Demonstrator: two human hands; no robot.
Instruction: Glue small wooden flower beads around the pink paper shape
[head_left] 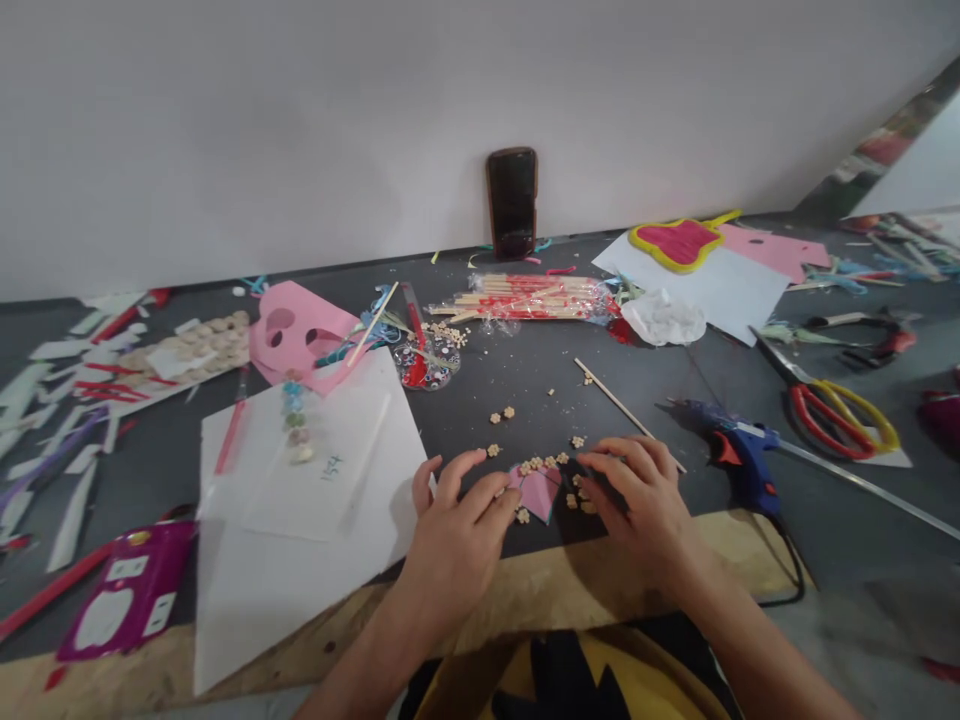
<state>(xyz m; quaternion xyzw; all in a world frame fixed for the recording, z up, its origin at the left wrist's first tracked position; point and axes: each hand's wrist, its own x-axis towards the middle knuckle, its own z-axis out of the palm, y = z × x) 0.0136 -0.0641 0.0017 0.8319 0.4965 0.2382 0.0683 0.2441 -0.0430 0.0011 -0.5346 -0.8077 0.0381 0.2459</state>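
Note:
A small pink paper shape (pixel 535 490) lies on the dark grey tabletop (pixel 480 400) between my two hands, with several tiny beige flower-shaped pieces (pixel 537 464) on and around its upper edge. My left hand (pixel 457 520) rests just left of it, fingertips at or touching the pink edge. My right hand (pixel 637 490) is curved over the tabletop to the right, fingers spread near the loose beige pieces (pixel 577 503). Neither hand visibly holds anything. A thin wooden stick (pixel 622 410) lies beyond my right hand.
A blue hot glue gun (pixel 739 450) and red-and-yellow scissors (pixel 832 420) lie to the right. White paper sheets (pixel 315 500) sit left. Further back are a pink cut-out (pixel 300 335), bundled wooden sticks (pixel 525 297) and a phone (pixel 512 203) against the wall. Paper scraps litter both sides.

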